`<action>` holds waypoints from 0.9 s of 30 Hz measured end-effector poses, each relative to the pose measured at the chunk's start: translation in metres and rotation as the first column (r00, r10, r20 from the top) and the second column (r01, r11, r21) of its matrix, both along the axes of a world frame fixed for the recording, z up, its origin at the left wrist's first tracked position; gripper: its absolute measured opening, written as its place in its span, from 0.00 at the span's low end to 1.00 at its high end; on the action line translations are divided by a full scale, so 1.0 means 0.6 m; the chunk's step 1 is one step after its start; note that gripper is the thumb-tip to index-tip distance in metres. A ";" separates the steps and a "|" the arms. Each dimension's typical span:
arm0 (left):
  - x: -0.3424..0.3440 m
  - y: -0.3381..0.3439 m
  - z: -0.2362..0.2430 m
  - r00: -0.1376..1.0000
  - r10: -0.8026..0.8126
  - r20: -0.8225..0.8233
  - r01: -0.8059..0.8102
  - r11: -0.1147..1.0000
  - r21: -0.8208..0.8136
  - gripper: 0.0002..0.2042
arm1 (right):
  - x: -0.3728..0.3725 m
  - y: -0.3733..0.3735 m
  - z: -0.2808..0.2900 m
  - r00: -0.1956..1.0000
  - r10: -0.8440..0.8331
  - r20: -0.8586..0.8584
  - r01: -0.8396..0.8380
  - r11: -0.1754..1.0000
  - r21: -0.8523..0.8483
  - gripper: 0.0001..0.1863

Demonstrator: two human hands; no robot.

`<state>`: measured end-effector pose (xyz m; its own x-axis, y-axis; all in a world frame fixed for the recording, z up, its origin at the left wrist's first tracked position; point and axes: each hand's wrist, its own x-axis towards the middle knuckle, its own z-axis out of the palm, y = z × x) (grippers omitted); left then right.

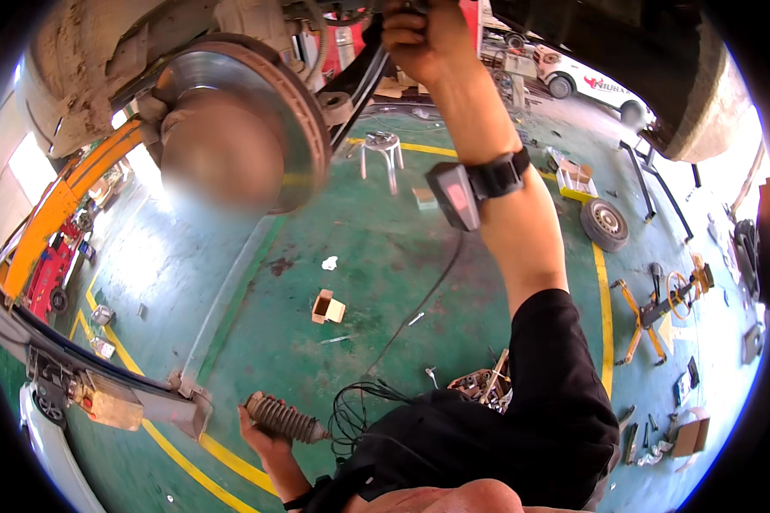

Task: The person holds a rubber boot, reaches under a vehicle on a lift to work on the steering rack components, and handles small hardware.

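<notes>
Low on the left, my left hand (263, 440) is closed round a dirty, ribbed rubber bellows boot (287, 418), its narrow end pointing right. Overhead, my right hand (428, 47) reaches up to the car's underside with its fingers curled. What they grip at the top edge is hidden. Beside that hand a dark rod-like arm (370, 73) slants down toward the brake disc (312, 128), which hangs at the upper left. The disc's middle is blurred. A strapped device (455, 195) sits on my right forearm.
An orange lift arm (73, 192) stands at the left. On the green floor are a metal stool (382, 145), a small open carton (327, 306), a wheel (605, 225), a yellow-legged stand (650, 321) and a box of parts (483, 385). Black cable (359, 406) loops near my body.
</notes>
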<state>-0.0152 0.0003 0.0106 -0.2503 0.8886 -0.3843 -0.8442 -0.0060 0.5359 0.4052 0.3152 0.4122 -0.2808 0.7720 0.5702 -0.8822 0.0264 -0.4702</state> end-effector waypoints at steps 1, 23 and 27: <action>-0.003 0.000 -0.003 1.000 -0.011 -0.007 0.011 1.000 -0.027 0.27 | -0.012 0.000 0.011 0.998 -0.067 0.007 0.067 0.997 -0.031 0.12; -0.029 0.016 -0.004 0.975 -0.106 -0.197 0.104 0.994 -0.020 0.25 | -0.030 0.047 0.018 0.990 -0.142 0.020 0.144 0.983 -0.118 0.12; -0.018 0.023 0.020 0.945 -0.195 -0.263 0.197 0.980 -0.019 0.24 | -0.053 0.060 0.051 0.963 -0.268 0.032 0.267 0.932 -0.246 0.08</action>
<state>-0.0261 0.0139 0.0228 -0.1618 0.9328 -0.3219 -0.6583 0.1410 0.7394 0.3736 0.3513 0.4430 -0.0435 0.9346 0.3531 -0.8592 0.1453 -0.4905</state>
